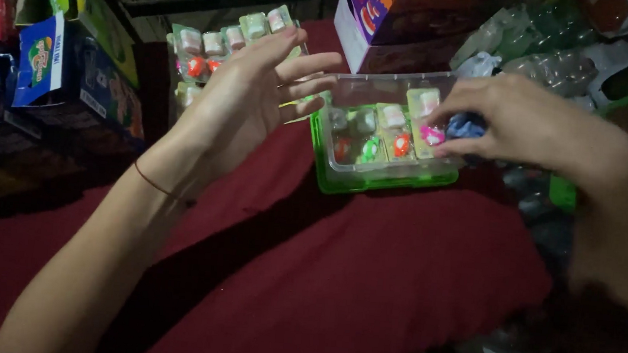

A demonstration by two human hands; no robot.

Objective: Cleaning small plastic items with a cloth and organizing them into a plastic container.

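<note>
A red cloth (366, 278) covered the surface, with printed cartons (77, 61) at its left edge. On it sat a clear, green-rimmed tray (374, 177) of small packets. To work neatly, each piece should probably sit square in its cell. The left hand (249, 93) hovered with fingers spread, holding nothing. The right hand (512, 125) pinched its grip shut on a small blue packet (466, 126) over the tray's right edge

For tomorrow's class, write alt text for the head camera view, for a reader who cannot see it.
A right hand pinches a small blue thing over a clear, green-rimmed tray of small packets, while the open left hand hovers in front of a strip of similar packets. Both are above a red cloth.
</note>
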